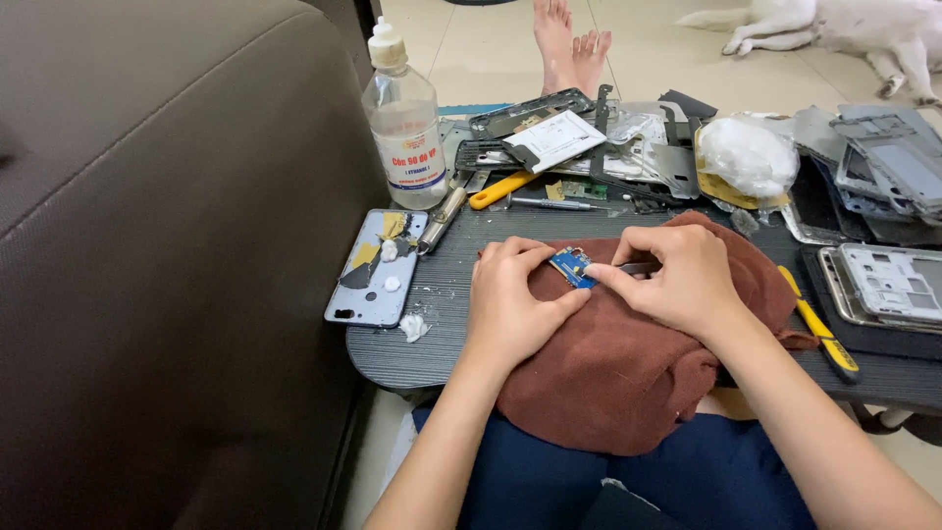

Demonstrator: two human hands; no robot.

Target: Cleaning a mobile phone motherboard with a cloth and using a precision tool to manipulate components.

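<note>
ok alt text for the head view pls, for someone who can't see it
Two hands work a small blue circuit board on a brown cloth: the left hand steadies it, the right hand presses a thin metal tool to it. Phone parts, a clear bottle and yellow-handled tools crowd the dark table.

head cam | looks down and forward | near | table (412,363) ahead

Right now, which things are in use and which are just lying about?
In use:
left hand
right hand
small blue circuit board
metal tool
brown cloth

Lying about:
clear bottle
phone back cover
yellow-handled tool
orange-handled tool
phone frames
</note>
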